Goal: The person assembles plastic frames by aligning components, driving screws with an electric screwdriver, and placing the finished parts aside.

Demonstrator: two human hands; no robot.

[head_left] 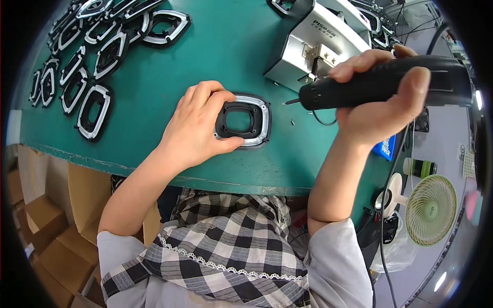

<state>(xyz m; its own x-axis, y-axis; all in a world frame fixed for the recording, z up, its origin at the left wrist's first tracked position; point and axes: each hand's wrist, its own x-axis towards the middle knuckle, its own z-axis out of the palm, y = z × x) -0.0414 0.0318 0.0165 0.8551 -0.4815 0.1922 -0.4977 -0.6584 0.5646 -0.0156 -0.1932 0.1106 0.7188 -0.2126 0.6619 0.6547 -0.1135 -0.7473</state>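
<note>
Left hand (197, 123): rests on the green table (205, 56), thumb and fingers pinched on the left side of a black and silver frame part (243, 121), pinning it flat to the tabletop.

Frame part: rounded rectangle, black inner ring inside a silver outer rim, open in the middle. It lies near the front edge of the table, just in front of the person's chest and between the 2 hands.

Right hand (377, 95): wrapped tight around a black electric screwdriver (385, 82), held roughly level above the table. The bit tip points left and sits just beside the right edge of the frame part; whether it touches cannot be told.

Small screw (292, 122): lies loose on the table, just right of the frame part.

Silver box-shaped machine (313, 43): stands on the table behind the screwdriver.

Stack of similar frames (97, 51): spread over the far left of the table, well apart from the hands.

Small pale green fan (430, 209): off the table's right end, lower right.

Cardboard boxes (43, 220): below the table at left.
</note>
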